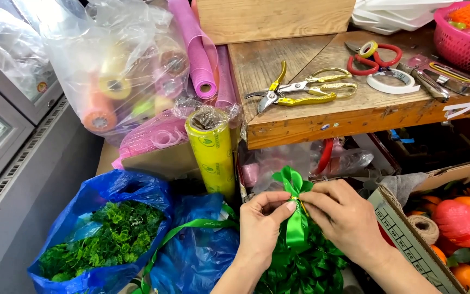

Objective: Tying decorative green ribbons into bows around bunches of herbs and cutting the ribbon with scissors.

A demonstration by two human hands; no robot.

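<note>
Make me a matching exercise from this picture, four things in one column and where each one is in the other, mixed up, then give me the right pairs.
Things:
1. green ribbon bow
2. pruning shears
3. blue bag of greenery
4. pink basket

Places:
A. far right end of the wooden table
B. low on the left, beside the grey cabinet
C. pinched between the left hand and right hand
D. lying flat on the tabletop near its front edge

Pairs: 1-C, 2-D, 3-B, 4-A
</note>
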